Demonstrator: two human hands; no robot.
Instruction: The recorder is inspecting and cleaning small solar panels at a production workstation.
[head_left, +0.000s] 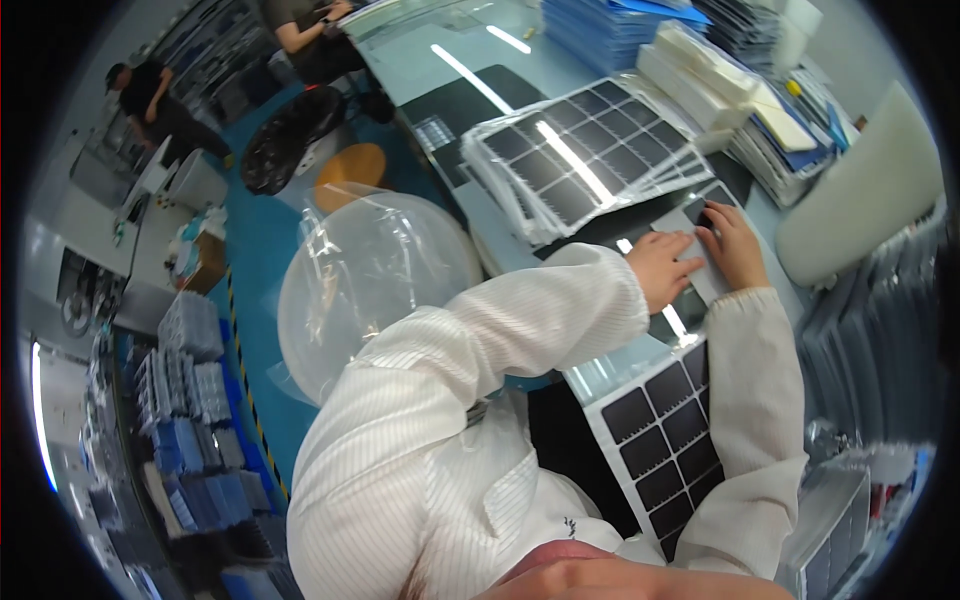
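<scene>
My left hand lies on a pale grey-white strip, its fingers stretched and slightly apart. Beside it, my right hand bends its fingers and thumb around the edge of a small dark sheet at the strip's far end. The fingertips partly cover that edge. Just beyond both hands lies a stack of white-framed sheets with dark rectangular panels. Another panelled sheet rests nearer to me, partly under my right forearm.
A white foam roll stands at right, near upright clear sheets. Blue sheets and white packs are piled at the back. A plastic-covered round bin stands left of the glass-topped table. Two people are farther off.
</scene>
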